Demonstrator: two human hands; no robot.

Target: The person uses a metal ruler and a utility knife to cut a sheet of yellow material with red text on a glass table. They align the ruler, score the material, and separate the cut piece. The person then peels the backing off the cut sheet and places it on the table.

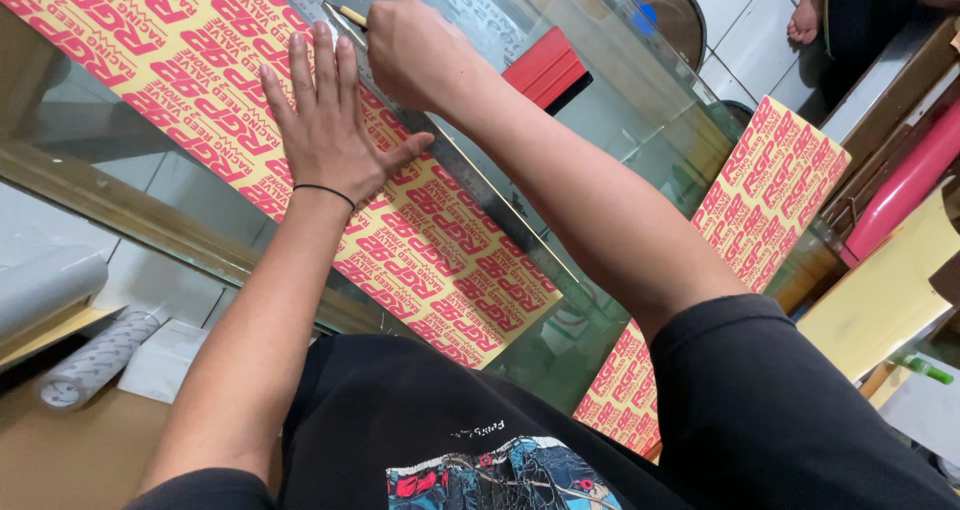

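Yellow sticker sheet (pixel 440 260) w/ red print: flat on glass desk (pixel 620 110). Metal ruler (pixel 470 185) laid across it. Left hand (pixel 325 125): grip open, palm & fingers flat, pressing ruler/sheet. Right hand (pixel 415 50): grip closed on yellow-handled cutter (pixel 350 15) at ruler edge. Red squeegee (pixel 550 70) beyond. 2nd sheet (pixel 740 230) to right.

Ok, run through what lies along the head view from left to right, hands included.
Grey paper roll → left hand flat on the yellow and red sticker sheet → right hand gripping a cutter against the metal ruler → red squeegee → second sticker sheet → pink roll.
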